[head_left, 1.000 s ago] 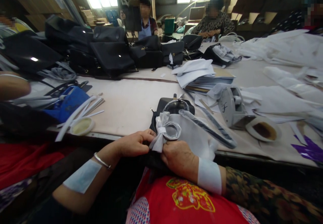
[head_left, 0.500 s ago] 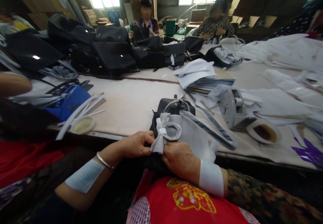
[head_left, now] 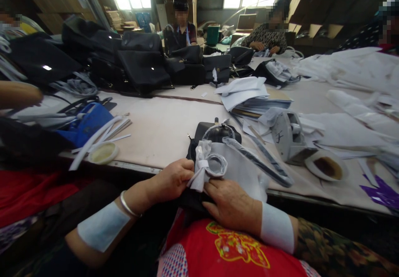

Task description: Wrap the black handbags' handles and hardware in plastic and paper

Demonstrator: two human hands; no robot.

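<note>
A black bag point(head_left: 190, 150) lies at the table's front edge and hangs partly over it toward my lap. On top of it sits a coiled strap point(head_left: 218, 165) in clear plastic, bound with a white wrap point(head_left: 202, 164) whose ends flare out. My left hand point(head_left: 175, 179) is closed on the bag's left side, its fingertips against the white tail. Below the coil, my right hand point(head_left: 232, 202) holds the bag's near edge, fingers over it and thumb lower down. The right fingertips are partly hidden. A long plastic-wrapped strap point(head_left: 258, 162) runs off to the right.
Black bags point(head_left: 143, 67) are piled along the far left. A paper stack point(head_left: 246, 94), a tape dispenser point(head_left: 288, 135) and a tape roll point(head_left: 326, 164) stand to the right. At left are a blue dispenser point(head_left: 90, 121) and another roll point(head_left: 103, 153). Co-workers sit across the table.
My right hand has shifted slightly right and its thumb has come away from the fingers. My left hand has risen slightly along the bag's side. The coil sits slightly further right.
</note>
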